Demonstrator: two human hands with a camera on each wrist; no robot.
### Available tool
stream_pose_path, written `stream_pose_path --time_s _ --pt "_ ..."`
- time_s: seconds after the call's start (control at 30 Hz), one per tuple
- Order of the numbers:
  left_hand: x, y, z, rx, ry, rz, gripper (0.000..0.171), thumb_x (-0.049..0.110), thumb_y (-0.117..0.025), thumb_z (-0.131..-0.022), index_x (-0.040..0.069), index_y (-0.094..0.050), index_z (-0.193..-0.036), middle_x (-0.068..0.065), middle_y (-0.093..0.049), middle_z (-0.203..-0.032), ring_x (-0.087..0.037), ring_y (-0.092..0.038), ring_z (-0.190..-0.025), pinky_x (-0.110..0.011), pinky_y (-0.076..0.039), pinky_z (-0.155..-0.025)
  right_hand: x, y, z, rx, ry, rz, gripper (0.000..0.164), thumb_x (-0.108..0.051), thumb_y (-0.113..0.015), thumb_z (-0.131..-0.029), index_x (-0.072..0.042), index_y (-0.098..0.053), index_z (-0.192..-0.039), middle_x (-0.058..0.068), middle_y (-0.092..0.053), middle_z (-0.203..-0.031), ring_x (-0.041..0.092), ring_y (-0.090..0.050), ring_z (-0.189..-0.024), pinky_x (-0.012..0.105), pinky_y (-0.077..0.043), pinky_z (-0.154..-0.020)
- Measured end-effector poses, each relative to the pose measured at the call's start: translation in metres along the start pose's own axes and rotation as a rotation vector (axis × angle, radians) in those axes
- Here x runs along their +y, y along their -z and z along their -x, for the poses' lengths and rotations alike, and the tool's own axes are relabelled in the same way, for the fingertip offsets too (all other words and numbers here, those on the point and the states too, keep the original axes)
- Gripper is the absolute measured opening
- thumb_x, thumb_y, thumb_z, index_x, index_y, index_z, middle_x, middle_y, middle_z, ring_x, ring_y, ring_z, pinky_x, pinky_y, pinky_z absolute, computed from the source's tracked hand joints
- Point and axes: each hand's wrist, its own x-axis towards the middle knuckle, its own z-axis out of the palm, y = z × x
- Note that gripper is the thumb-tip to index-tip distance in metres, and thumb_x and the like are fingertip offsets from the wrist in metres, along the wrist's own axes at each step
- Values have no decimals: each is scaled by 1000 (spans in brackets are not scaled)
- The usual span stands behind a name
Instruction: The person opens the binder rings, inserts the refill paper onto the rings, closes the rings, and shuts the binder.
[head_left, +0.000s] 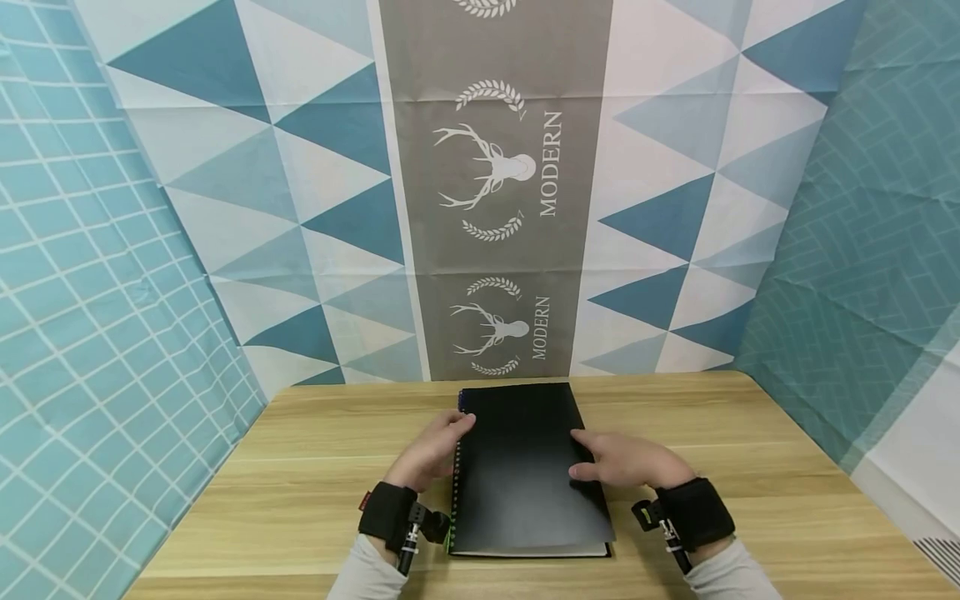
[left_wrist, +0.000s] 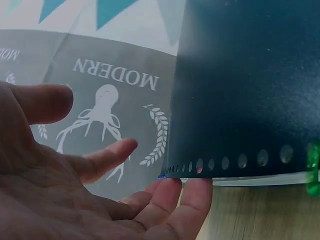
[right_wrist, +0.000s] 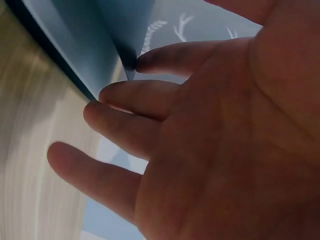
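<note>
A black-covered notebook (head_left: 521, 479) lies on the wooden table, a row of punched holes down its left edge. White pages (head_left: 528, 551) show below the cover at the near side, and the cover's right side looks slightly raised. A green binding piece (left_wrist: 313, 170) sits at one end of the holes, with a bit of blue at the far corner. My left hand (head_left: 433, 450) is at the holed edge, fingertips touching it from the side and thumb apart. On the other side, my right hand (head_left: 628, 460) has fairly straight fingers at the right edge, one fingertip against the cover.
The wooden table (head_left: 322, 475) extends to both sides of the notebook. Behind it hangs a patterned cloth (head_left: 502, 208) with triangles, deer heads and lettering. A blue tiled-pattern sheet (head_left: 97, 275) stands at the left and a teal one (head_left: 862, 250) at the right.
</note>
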Motion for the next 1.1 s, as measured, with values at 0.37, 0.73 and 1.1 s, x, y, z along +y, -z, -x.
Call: stream_pose_path --time_s 0.37,0.73,1.1 --pt "-4 -17 -2 98 -119 -463 36 27 -51 -101 -2 -64 -119 -24 -63 -117 -36 -57 -104 -52 -49 -83 -3 -12 -6 -81 -103 24 73 -35 -62 -95 2 -31 -150 24 -42 -150 40 -38 -137 56 -35 -108" --pt "-7 -26 -3 138 -108 -667 32 25 -54 -99 -2 -69 -109 -27 -54 -109 -45 -44 -102 -60 -39 -87 0 -17 -10 -108 -133 25 75 -36 -63 -94 1 -30 -151 24 -41 -151 40 -36 -138 56 -33 -109" --pt "-12 -34 -1 157 -107 -711 30 25 -57 -98 -1 -69 -103 -23 -53 -103 -39 -41 -93 -56 -38 -83 -3 -21 -12 -113 -154 66 75 -37 -64 -93 0 -32 -150 33 -34 -151 45 -31 -139 59 -31 -109"
